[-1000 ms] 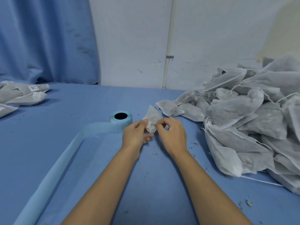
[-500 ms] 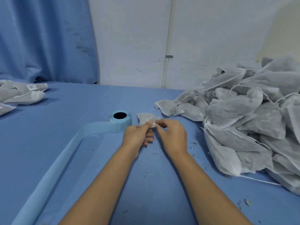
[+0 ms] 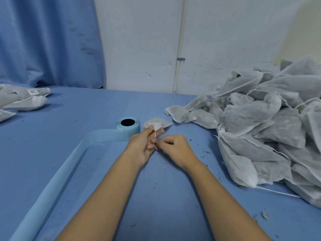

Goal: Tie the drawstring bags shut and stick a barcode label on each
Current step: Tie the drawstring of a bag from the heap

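A small white drawstring bag (image 3: 157, 124) lies on the blue table just beyond my fingers, its neck bunched. My left hand (image 3: 142, 145) pinches the neck of the bag with thumb and forefinger. A thin white drawstring (image 3: 155, 136) runs taut from the neck back to my right hand (image 3: 175, 148), which is closed around its end. A light blue label roll (image 3: 128, 126) stands just left of the bag, with its backing strip (image 3: 52, 180) trailing toward the near left edge.
A large heap of grey-white filled bags (image 3: 271, 129) covers the right side of the table (image 3: 107, 171). A few bags, one with a barcode label (image 3: 33, 92), lie at the far left. Blue curtain and white wall stand behind. Dry crumbs dot the cloth.
The bag has dropped from upright in both hands to lying flat. My right hand has drawn back toward me, pulling the drawstring out taut from the neck.
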Motion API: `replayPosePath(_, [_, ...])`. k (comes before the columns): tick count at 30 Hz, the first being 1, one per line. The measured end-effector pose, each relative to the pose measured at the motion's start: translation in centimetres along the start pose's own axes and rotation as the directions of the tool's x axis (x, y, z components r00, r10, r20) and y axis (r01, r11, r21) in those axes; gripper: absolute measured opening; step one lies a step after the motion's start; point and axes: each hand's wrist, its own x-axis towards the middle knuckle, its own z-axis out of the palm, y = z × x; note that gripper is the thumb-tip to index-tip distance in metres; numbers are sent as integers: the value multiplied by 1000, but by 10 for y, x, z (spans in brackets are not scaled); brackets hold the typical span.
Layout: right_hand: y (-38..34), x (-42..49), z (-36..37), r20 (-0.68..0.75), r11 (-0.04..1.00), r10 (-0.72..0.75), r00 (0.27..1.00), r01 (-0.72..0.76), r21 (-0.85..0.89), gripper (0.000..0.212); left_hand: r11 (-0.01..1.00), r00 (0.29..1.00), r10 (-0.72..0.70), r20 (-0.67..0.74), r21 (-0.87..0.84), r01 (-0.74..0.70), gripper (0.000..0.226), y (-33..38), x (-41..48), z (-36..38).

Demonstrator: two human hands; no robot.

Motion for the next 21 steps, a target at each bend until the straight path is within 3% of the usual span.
replayPosePath(2, [-3,1,-1,-105,999,29,994,-24,48,25,1000,1000,-1,5,-24,1,17,-1,-1,1])
replayPosePath(4, [-6,2,-1,-242,994,77,967,-57,90,27,996,1000,24,14,81,-25,20,-3,-1,2])
replayPosePath(6, [-9,4,-3,-285,966,139,948,-66,251,23,983,997,58,47,170,-65,20,-5,-2,2])
replayPosePath(9, [-13,5,-6,-201,898,225,953,-123,423,20,973,986,98,132,198,-123,14,-7,-3,3])
replayPosePath(12, [-15,5,-6,-114,815,253,961,-149,560,16,964,981,106,160,226,-141,24,-10,-4,4])
replayPosePath(17, [-15,7,-8,-39,765,289,956,-207,611,11,949,975,112,192,272,-162,29,-14,-5,9])
replayPosePath(21, [-14,10,-10,-9,667,364,931,-254,700,8,961,980,69,185,250,-115,29,-15,-5,12])
